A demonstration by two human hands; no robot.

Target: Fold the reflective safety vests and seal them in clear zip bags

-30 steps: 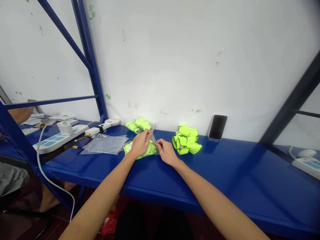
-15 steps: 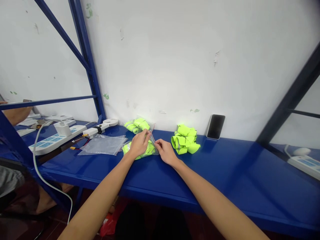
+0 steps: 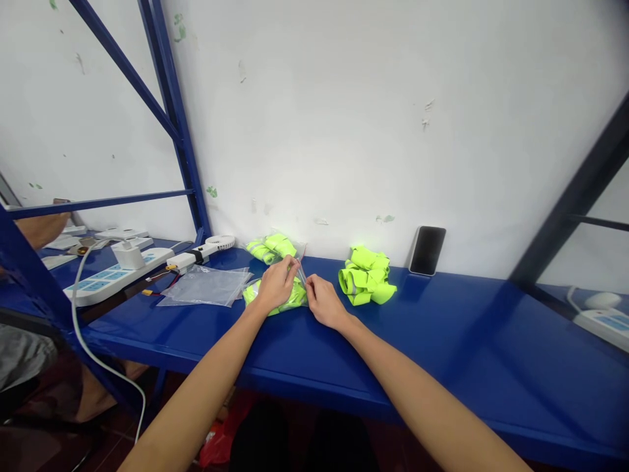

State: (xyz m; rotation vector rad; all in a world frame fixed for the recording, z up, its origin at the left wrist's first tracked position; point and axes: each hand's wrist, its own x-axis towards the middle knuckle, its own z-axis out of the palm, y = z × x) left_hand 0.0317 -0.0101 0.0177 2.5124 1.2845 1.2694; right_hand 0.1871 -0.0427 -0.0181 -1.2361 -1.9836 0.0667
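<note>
A clear zip bag (image 3: 289,300) with folded neon-yellow reflective straps inside lies on the blue table. My left hand (image 3: 278,280) is closed on its top edge, covering part of the bag. Close by, my right hand (image 3: 323,299) pinches the same edge near its right end. Behind them, against the wall, rests another filled bag of yellow straps (image 3: 272,247). To the right of my hands sits a loose bundle of neon-yellow reflective straps (image 3: 366,276). A stack of flat clear zip bags (image 3: 204,286) lies left of my left hand.
A phone (image 3: 427,250) leans on the wall at the right. A white handheld fan (image 3: 216,244) and a power strip (image 3: 115,275) with a white cable lie left. Blue frame posts (image 3: 179,131) rise at both sides. A person's arm (image 3: 42,229) shows far left.
The camera view has shifted slightly. Both hands stay at the bag's top edge, with the right-hand fingers curled a little more; nothing else has visibly moved.
</note>
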